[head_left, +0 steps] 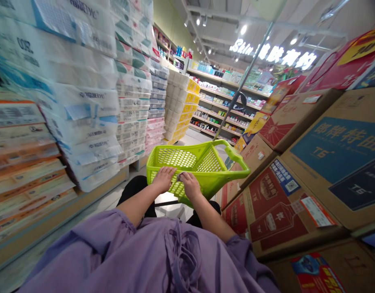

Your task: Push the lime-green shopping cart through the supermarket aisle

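A lime-green plastic shopping basket [202,177] with lattice walls stands tilted in front of my body. Its pull handle [236,158] sticks out to the right, and no goods show in the visible part of its inside. My left hand [163,180] rests on the near rim with its fingers curled over the edge. Just right of it, my right hand [191,186] is closed at the same rim. A small dark grey thing [181,176] shows at its fingertips, too little visible to name.
Stacked tissue packs [95,97] line the left side of the aisle on a low platform. Printed cartons [279,203] are piled close on the right. A slanting metal pole [244,79] rises beyond the basket, before shelves [218,95] of small boxed goods.
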{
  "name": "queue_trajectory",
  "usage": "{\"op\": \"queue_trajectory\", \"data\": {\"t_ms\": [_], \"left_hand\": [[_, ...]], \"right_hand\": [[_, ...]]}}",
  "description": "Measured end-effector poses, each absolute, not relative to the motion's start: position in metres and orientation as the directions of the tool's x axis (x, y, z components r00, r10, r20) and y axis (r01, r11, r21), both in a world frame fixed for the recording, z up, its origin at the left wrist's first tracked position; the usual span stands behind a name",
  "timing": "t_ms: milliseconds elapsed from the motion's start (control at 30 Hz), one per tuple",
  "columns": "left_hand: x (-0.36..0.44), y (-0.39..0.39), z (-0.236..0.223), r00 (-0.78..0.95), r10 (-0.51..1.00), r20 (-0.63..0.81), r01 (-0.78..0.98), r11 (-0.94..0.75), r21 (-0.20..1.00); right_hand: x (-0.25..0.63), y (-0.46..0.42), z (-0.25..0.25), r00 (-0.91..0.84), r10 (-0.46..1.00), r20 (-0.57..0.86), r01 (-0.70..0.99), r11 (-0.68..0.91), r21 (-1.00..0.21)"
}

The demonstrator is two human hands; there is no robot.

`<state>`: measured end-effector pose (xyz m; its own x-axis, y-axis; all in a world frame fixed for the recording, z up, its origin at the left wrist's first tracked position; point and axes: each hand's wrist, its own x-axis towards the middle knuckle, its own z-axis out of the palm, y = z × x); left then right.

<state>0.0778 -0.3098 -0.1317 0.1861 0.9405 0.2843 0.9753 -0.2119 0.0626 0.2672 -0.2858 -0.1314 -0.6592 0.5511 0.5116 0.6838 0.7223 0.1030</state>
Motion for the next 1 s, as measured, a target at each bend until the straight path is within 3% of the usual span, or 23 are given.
{"op": "queue_trajectory", "data": {"t_ms": [200,400,533,700,900,1000], "left_hand": [[0.078,-0.311,-0.132,0.187,0.946,0.266,0.975,-0.211,0.065],[0.081,-0.308,-0.136,0.173,0.945,0.279,0.979,-0.196,0.059],[0.078,-0.308,-0.136,0.183,0.942,0.282,0.977,-0.206,0.053],[0.080,-0.308,-0.134,0.180,0.946,0.268,0.977,-0.204,0.061],[0.075,-0.307,-0.130,0.225,0.936,0.271,0.969,-0.244,0.038],[0.060,-0.308,-0.132,0.252,0.930,0.269,0.961,-0.273,0.043]], "right_hand": [[0.290,-0.284,-0.135,-0.581,0.611,0.538,0.770,0.627,0.119],[0.258,-0.285,-0.130,-0.667,0.574,0.475,0.714,0.674,0.188],[0.268,-0.283,-0.131,-0.652,0.578,0.491,0.715,0.684,0.145],[0.294,-0.284,-0.128,-0.523,0.663,0.535,0.819,0.565,0.101],[0.250,-0.288,-0.130,-0.758,0.554,0.343,0.624,0.769,0.138],[0.252,-0.285,-0.140,-0.743,0.603,0.290,0.651,0.752,0.103]]}}
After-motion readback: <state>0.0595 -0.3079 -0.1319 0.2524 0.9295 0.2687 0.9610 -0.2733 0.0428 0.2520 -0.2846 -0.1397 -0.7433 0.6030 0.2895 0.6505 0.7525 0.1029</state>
